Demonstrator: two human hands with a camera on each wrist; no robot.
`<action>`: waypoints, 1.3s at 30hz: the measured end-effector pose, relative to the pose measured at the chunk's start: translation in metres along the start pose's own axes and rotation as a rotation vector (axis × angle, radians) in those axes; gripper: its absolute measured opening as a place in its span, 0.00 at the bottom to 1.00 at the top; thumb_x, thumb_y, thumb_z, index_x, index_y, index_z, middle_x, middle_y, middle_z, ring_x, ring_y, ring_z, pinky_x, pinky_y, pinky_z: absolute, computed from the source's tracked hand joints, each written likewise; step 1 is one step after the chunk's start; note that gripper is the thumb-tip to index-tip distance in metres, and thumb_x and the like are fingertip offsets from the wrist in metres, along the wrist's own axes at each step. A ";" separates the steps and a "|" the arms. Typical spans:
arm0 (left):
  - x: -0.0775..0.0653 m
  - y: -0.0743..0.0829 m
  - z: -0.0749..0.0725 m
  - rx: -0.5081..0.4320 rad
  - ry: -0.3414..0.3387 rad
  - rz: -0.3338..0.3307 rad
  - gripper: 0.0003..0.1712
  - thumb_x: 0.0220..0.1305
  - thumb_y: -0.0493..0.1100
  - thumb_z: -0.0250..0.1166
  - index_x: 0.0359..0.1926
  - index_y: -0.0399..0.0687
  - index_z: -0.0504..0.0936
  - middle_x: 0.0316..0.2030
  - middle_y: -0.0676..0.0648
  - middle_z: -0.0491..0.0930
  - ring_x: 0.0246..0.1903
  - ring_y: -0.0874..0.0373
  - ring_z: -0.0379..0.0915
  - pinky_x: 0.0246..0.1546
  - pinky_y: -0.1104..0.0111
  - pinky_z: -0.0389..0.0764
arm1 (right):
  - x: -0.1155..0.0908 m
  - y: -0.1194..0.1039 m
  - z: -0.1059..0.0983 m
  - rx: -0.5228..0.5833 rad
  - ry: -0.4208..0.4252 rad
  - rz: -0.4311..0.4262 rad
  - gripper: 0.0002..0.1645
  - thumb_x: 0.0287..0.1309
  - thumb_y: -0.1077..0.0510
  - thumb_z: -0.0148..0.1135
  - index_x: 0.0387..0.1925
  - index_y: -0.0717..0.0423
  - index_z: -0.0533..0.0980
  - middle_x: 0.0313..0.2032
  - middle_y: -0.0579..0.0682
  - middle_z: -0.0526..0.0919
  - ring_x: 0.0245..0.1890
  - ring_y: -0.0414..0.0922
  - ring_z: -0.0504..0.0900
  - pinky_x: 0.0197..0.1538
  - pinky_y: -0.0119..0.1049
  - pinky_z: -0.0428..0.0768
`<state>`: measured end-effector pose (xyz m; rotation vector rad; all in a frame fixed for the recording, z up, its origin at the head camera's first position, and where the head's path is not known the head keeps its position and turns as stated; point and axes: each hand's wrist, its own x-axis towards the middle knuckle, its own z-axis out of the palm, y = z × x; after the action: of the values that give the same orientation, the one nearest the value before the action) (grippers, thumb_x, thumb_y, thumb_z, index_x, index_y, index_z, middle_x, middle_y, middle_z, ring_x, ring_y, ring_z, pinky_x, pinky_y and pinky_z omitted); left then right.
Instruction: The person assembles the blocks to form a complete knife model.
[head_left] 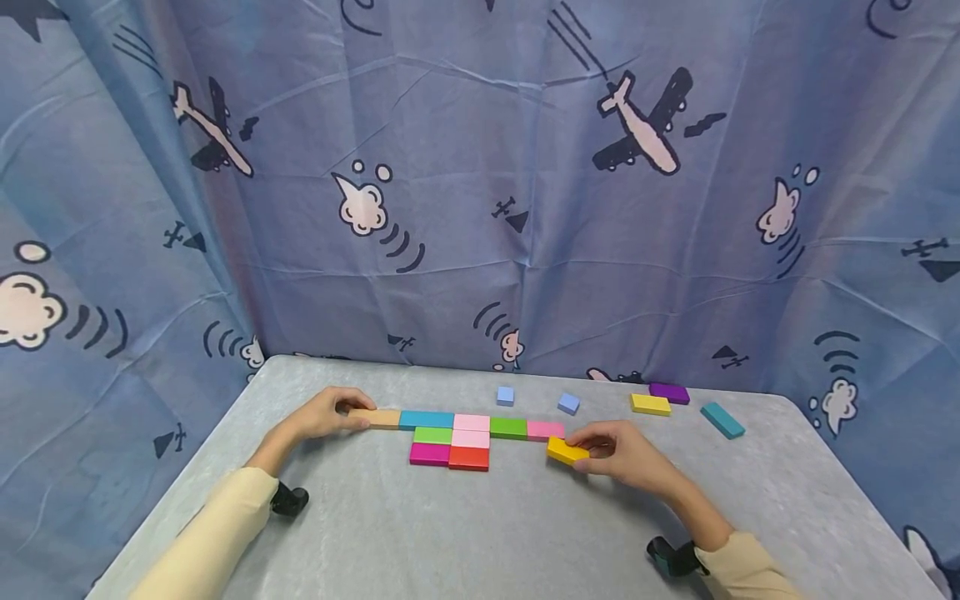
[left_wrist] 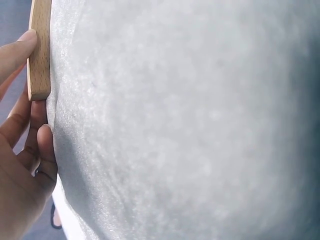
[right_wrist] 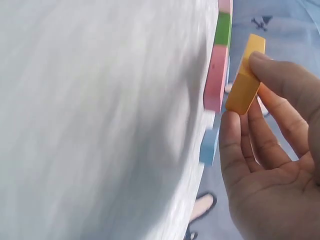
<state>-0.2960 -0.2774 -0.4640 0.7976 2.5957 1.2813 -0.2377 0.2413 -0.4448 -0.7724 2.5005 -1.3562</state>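
Head view: right hand [head_left: 628,455], nearer to pink block [head_left: 545,430], pinches orange block [head_left: 566,452] just beside it, long axis askew. Left hand [head_left: 326,413] grips tan block [head_left: 386,418], well apart.

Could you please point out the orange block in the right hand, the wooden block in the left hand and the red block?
Orange block [head_left: 567,449]: head view, on its top face.
Wooden block [left_wrist: 42,60]: left wrist view, on its grained side.
Red block [head_left: 468,457]: head view, middle of its top.
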 end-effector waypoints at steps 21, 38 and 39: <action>0.002 -0.004 0.000 0.010 -0.001 0.005 0.13 0.63 0.34 0.73 0.47 0.34 0.86 0.41 0.43 0.85 0.40 0.51 0.76 0.44 0.62 0.76 | 0.071 -0.053 0.091 0.020 -0.142 -0.111 0.16 0.54 0.64 0.78 0.45 0.56 0.86 0.44 0.45 0.85 0.40 0.45 0.81 0.49 0.40 0.81; 0.001 -0.002 -0.001 0.026 -0.010 -0.012 0.13 0.63 0.34 0.73 0.48 0.34 0.86 0.42 0.44 0.85 0.41 0.52 0.76 0.45 0.62 0.76 | 0.098 -0.070 0.127 0.054 -0.184 -0.115 0.17 0.51 0.66 0.79 0.44 0.57 0.87 0.40 0.43 0.85 0.37 0.42 0.82 0.44 0.36 0.82; 0.001 -0.002 -0.001 0.026 -0.011 -0.012 0.13 0.63 0.34 0.73 0.48 0.34 0.86 0.42 0.44 0.85 0.41 0.52 0.76 0.45 0.62 0.76 | 0.099 -0.070 0.129 0.050 -0.186 -0.118 0.17 0.51 0.66 0.79 0.44 0.57 0.86 0.40 0.43 0.85 0.37 0.42 0.82 0.44 0.35 0.82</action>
<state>-0.2980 -0.2783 -0.4645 0.7894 2.6095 1.2386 -0.2447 0.0651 -0.4520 -1.0000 2.3018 -1.3120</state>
